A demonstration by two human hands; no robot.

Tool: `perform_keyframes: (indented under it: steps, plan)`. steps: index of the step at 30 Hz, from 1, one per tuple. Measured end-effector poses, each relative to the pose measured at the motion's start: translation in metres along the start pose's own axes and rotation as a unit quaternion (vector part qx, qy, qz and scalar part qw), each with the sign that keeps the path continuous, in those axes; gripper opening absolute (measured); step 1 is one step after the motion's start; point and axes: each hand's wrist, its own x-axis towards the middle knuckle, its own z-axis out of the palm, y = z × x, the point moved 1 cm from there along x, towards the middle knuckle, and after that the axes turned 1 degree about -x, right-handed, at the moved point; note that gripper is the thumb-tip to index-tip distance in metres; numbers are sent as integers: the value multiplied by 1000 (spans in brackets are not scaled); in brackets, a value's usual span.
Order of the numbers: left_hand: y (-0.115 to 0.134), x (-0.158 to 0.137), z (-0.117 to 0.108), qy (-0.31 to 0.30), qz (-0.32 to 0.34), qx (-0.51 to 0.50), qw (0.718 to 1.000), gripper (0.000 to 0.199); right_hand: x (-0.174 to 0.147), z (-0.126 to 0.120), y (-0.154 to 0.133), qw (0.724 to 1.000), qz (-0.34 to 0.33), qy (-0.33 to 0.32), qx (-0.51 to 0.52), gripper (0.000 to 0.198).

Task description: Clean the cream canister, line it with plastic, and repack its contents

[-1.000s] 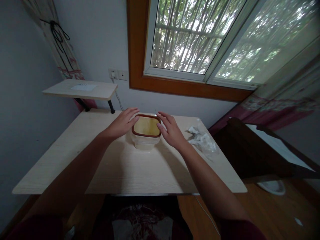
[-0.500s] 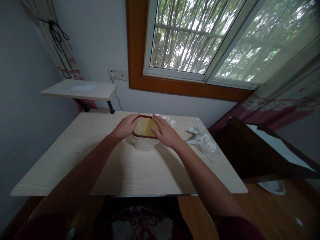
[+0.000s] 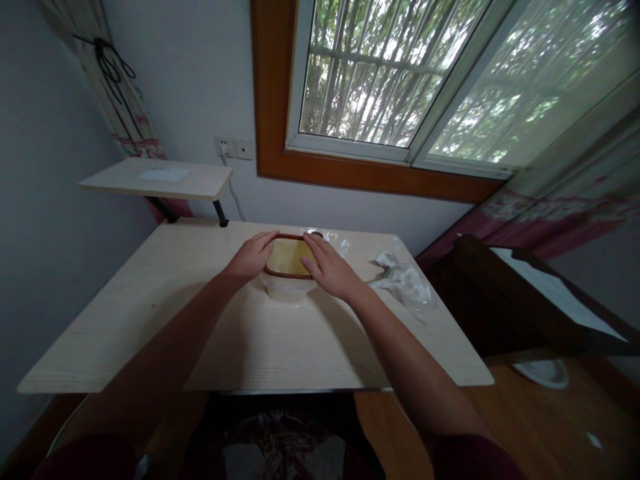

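Observation:
A yellow lid with a brown rim (image 3: 289,257) is at the middle of the table, over a clear plastic container (image 3: 290,289). Whether the lid is fully seated on the container I cannot tell. On the lid's left edge lies my left hand (image 3: 251,257), its fingers together and reaching to the far corner. My right hand (image 3: 327,265) grips the right side, fingers along the edge and thumb on the lid's top. Both hands hold the lid between them; the undersides of the fingers are hidden.
A crumpled clear plastic bag (image 3: 403,280) lies to the right on the pale table (image 3: 280,353). Behind my right fingers a small dark round spot (image 3: 317,234) shows partly. A raised shelf (image 3: 160,177) stands at the back left, and a dark cabinet (image 3: 520,300) at the right.
My hands and the lid have tilted or sunk very slightly toward me. The dark round spot behind my right fingers now shows. The whole view has shifted a little.

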Motion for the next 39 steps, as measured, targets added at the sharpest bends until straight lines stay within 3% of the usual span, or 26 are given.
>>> perform_keyframes:
  steps: [21,27,34,39]
  plan:
    - [-7,-5,10,34,-12,-57,998,50,-4,10,6,997,2,28,67,59]
    - [-5,-7,0,50,30,-89,994,49,-10,9,11,992,15,24,119,69]
    - [-17,-23,1,-45,43,-184,981,77,-24,16,13,973,26,33,226,90]
    - [-23,-29,14,-43,45,-231,971,91,-25,29,14,969,38,61,237,95]
